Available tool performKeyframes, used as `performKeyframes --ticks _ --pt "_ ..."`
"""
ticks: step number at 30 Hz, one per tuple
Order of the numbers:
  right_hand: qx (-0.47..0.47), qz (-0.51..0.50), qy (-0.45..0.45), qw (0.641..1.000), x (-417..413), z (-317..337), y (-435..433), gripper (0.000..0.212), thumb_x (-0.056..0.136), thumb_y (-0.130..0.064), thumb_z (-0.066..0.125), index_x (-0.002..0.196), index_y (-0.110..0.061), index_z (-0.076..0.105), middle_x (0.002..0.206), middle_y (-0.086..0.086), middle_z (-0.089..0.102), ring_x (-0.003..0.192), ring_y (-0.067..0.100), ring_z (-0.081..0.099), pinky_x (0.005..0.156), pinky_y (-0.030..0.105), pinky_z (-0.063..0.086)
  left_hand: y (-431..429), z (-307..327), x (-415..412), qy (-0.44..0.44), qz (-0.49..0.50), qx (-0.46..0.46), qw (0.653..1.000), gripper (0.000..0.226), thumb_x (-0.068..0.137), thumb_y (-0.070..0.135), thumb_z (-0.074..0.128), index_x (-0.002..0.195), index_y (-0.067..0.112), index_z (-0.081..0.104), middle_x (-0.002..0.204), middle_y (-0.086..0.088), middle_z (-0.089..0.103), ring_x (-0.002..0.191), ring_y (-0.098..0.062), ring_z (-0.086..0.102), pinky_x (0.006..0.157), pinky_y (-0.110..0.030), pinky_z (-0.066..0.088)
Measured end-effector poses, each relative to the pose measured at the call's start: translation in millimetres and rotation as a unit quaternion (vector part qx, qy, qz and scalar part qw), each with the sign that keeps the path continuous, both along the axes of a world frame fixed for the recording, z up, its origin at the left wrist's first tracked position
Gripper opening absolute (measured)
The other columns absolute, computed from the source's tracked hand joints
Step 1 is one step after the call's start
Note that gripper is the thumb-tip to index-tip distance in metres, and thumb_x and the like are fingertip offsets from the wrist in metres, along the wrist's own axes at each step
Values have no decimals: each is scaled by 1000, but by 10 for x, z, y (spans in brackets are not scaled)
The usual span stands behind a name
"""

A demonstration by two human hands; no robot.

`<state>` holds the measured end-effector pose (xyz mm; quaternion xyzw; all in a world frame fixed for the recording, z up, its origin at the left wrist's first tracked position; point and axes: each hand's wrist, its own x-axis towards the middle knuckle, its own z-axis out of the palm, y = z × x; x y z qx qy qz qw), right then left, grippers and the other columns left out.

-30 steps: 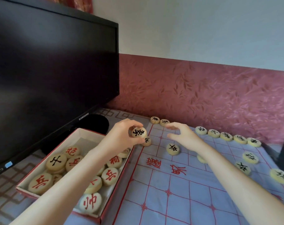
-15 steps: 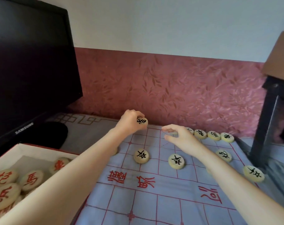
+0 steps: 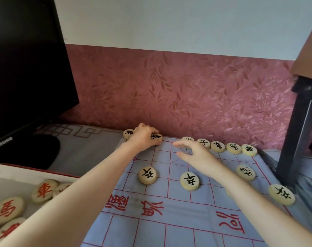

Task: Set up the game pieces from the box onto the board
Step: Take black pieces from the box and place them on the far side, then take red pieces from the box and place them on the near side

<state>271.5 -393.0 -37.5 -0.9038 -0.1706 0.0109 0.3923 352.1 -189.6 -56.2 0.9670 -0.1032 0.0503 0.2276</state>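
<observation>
A blue cloth board with red lines covers the table. My left hand reaches to the board's far row and pinches a round black-lettered piece, low on the board beside another far-row piece. My right hand hovers open over the far middle of the board, holding nothing. Several black-lettered pieces line the far edge to the right, and more stand in the rows nearer me. The box at the lower left holds several red-lettered pieces.
A black monitor stands at the left with its round base behind the box. A dark stand rises at the board's right edge. The patterned red wall runs right behind the far row.
My left hand carried the black-lettered piece from above the box out to the board's far row and lowered it there. My right hand stayed open over the far middle. The view swung right.
</observation>
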Motion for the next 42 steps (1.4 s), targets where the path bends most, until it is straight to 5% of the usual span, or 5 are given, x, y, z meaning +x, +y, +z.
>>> performKeyframes --ticks 15,20,30,36,42 --pt "-3 12 0 1000 -285 145 272 33 91 -14 56 123 -22 57 125 -12 56 115 -4 47 99 14 30 342 308 -506 -63 -17 -85 994 34 81 36 66 112 22 66 115 -3 65 118 -23 48 101 -39 40" --pt "2 31 -11 999 -470 255 520 32 91 -16 58 122 -23 58 125 -11 58 116 -2 49 103 18 34 726 505 -1066 -54 -17 -119 991 26 88 19 60 113 17 65 115 3 63 108 -7 52 88 -17 35" --pt "-22 123 -11 992 -1007 375 1308 32 91 -24 56 123 -28 57 126 -15 56 118 -2 46 97 17 31 1987 577 -2366 -6 79 -143 986 21 86 23 63 102 37 65 105 18 65 100 3 59 91 -21 46" --pt "-84 187 -24 978 -1292 291 1772 37 89 -28 58 126 -31 54 128 -7 51 121 8 42 103 28 35 2267 408 -2900 -19 97 -112 989 25 80 22 70 97 39 65 104 15 64 94 4 58 72 -6 42" --pt "-132 167 -45 976 -1356 191 2077 43 94 -32 49 135 -21 47 119 -1 48 117 13 31 97 28 26 2457 303 -3107 1 107 -40 994 38 75 30 74 111 33 62 116 11 58 106 -3 50 88 -17 38"
